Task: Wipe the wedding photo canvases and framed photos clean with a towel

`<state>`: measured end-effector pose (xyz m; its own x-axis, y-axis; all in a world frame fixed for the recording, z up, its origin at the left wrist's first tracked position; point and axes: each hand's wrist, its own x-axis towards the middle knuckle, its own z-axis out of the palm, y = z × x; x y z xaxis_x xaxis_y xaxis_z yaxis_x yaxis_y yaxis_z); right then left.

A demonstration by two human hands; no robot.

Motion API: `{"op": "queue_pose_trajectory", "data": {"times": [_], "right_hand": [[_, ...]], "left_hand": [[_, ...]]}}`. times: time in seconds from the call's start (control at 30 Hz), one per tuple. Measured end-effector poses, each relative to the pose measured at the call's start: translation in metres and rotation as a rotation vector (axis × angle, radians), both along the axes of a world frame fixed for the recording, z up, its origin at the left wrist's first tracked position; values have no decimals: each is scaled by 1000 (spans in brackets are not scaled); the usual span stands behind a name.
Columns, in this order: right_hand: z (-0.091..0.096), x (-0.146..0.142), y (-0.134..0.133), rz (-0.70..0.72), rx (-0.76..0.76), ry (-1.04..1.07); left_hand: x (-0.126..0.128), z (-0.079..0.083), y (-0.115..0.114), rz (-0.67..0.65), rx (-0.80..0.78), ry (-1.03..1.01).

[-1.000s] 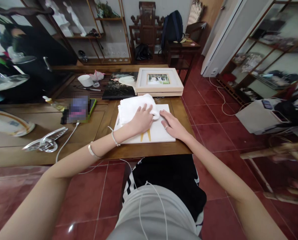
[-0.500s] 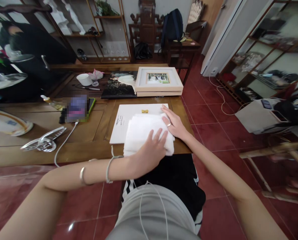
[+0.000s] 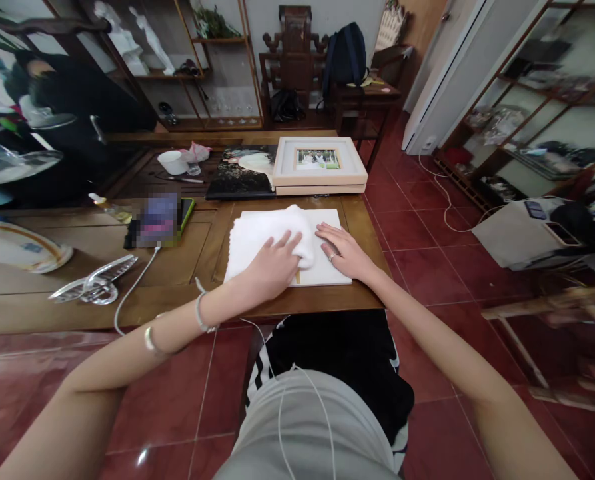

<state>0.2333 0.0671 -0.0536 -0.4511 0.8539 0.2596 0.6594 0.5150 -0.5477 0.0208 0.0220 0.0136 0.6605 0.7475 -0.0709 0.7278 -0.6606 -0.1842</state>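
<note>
White cloth (image 3: 247, 243), rumpled, scalloped, under spread left fingers (image 3: 282, 243); right fingers (image 3: 333, 233) parted on board (image 3: 323, 272)

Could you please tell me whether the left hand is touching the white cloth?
Touching: the head view shows the left hand lying back-up across the white cloth, with no gap visible.

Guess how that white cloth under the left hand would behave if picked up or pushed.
The white cloth is probably floppy, since it bunches into soft folds beside the left hand. Its thin, ruffled edge suggests it would feel light. Pushed, it would likely wrinkle rather than roll, as it lies spread over the white board.
</note>
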Motion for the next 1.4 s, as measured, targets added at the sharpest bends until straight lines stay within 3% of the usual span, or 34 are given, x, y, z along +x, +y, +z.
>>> {"op": "queue_pose_trajectory", "data": {"times": [0.13,0.23,0.3,0.4,0.53,0.63,0.73,1.0,1.13,1.27,1.4], "right_hand": [[-1,1,1,4,13,-4],[-2,2,2,-2,13,-8],[-2,1,3,-2,12,-5],[-2,1,3,6,17,0],[-1,0,2,1,23,2],[-1,0,2,7,19,7],[-2,0,2,3,23,8],[0,0,1,3,3,-14],[0,1,1,6,2,-18],[-3,1,2,10,9,-12],[-4,0,3,1,11,-8]], "left_hand": [[8,-17,50,3,67,-66],[16,-22,64,14,102,-75],[23,-22,54,36,109,-48],[30,-18,15,41,91,19],[24,-8,-48,-72,28,66],[13,0,-69,-136,-68,78],[7,4,-59,-137,-96,81],[13,-5,29,23,-48,-25],[10,-9,52,86,-32,-56],[10,-5,38,71,-25,35],[12,-1,-15,15,-44,98]]}}
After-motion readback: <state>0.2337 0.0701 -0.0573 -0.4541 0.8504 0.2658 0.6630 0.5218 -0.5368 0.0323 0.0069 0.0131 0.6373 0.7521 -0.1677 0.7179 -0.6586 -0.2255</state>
